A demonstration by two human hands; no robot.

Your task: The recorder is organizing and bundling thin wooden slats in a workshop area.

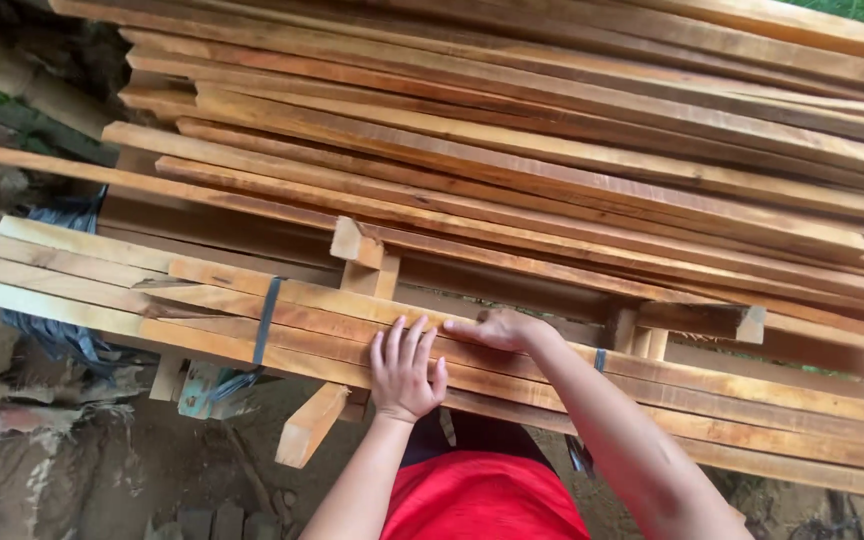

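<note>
planks (302,310) lie strapped in a bundle at the stack's near edge; left hand (407,370) flat, fingers spread on top, right hand (497,328) pressed flat beside it. best keep both palms pressing evenly.

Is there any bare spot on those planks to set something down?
Free: the strapped plank bundle's top, from the grey strap leftward. Crowded: the left hand and right hand lie flat mid-bundle, with short wood blocks just behind. The upper plank stack lies uneven.
</note>
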